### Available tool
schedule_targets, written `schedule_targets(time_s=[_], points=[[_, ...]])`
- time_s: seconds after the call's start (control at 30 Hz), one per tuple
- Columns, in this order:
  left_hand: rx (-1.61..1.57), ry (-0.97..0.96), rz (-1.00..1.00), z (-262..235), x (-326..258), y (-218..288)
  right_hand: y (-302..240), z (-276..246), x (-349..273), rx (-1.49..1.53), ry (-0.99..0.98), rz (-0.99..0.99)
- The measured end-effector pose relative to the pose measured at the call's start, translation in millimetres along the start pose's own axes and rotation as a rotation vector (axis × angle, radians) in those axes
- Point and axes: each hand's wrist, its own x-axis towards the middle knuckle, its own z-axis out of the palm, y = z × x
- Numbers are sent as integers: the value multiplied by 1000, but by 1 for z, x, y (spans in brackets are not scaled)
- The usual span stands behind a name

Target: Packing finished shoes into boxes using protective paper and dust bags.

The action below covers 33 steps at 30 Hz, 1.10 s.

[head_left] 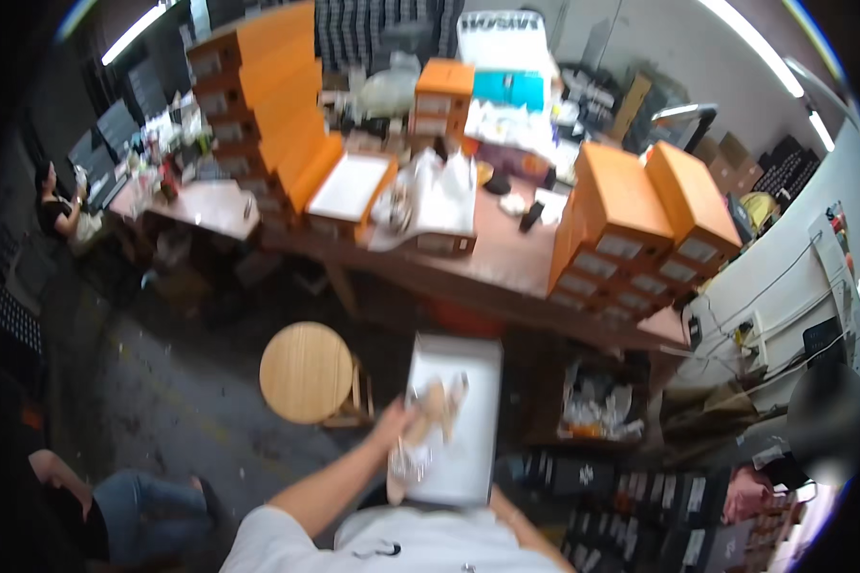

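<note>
In front of my body is an open white box (pixel 473 420), tilted lengthwise away from me. My left hand (pixel 392 422) is at its left edge, closed on a beige shoe (pixel 436 406) that looks strappy; motion blur hides the detail. Crumpled clear plastic (pixel 411 462) hangs just below the hand, with another beige piece showing under it. Of my right arm only the forearm (pixel 521 528) shows, at the near right corner of the box. The right hand itself is hidden, and its grip does not show.
Ahead stands a long table (pixel 511 258) with tall orange shoebox stacks (pixel 268 105) at left and more orange boxes (pixel 631 205) at right. An open box with white paper (pixel 440 196) lies between them. A round wooden stool (pixel 306 372) is left of me. Dark boxes (pixel 655 497) are stacked near right. A seated person (pixel 148 516) is near left.
</note>
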Motion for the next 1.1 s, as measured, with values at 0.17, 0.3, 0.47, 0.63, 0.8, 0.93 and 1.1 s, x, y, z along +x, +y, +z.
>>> schedule_targets(time_s=[0.17,0.3,0.47,0.63,0.8,0.93,1.1], points=[[-324,221,141,-6,-13,84,-105,-117,2,208,89,260],[-401,350,276,5,6,105,-167,-168,50,696,123,284],[-315,438,375,-22,43,82,-232,-231,126,274,131,-179],[-452,644,459,23,57,120,-240,-275,191,228,-128,-454],[-365,815,463,56,82,131,-242,-236,244,224,-470,-544],[-249,851,489,50,115,155,-228,-214,293,291,-482,-515],[-282,766,511,-31,187,218,-232,-251,378,1231,-725,208]])
